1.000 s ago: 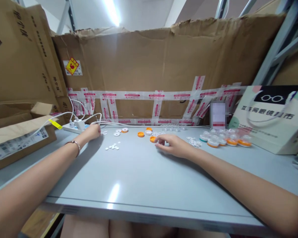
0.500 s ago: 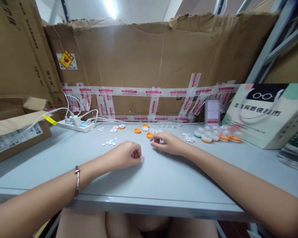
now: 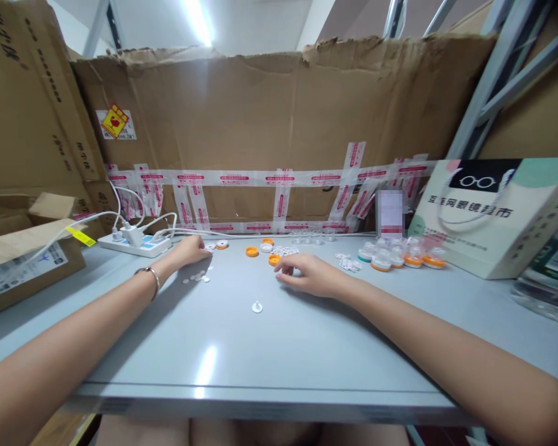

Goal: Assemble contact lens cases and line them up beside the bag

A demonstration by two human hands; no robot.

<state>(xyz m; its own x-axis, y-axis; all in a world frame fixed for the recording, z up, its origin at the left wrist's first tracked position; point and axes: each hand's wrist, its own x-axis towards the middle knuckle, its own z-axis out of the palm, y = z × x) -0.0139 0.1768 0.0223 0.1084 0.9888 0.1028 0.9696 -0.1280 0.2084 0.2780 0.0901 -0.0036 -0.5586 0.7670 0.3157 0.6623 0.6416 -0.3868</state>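
Observation:
My left hand [image 3: 191,249] reaches far left across the grey table [image 3: 279,347], fingers curled down beside a white ring [image 3: 211,246] and above several small white discs [image 3: 195,277]. What its fingers hold, if anything, is hidden. My right hand [image 3: 304,273] rests near the table's middle, fingertips pinched together next to an orange cap [image 3: 274,259]. A small white piece [image 3: 257,306] stands alone on the table between my hands. More orange and white caps [image 3: 252,251] and a pile of tiny white rings [image 3: 286,251] lie behind.
A white power strip [image 3: 132,243] with cables sits at the far left. Assembled clear pieces with orange bases [image 3: 402,257] line the right, before a paper bag [image 3: 493,217]. Taped cardboard [image 3: 279,136] walls the back. A cardboard box [image 3: 23,254] lies left.
My left hand came to the table's middle, left the small white piece there, and went back to the far left. My right hand stayed nearly still.

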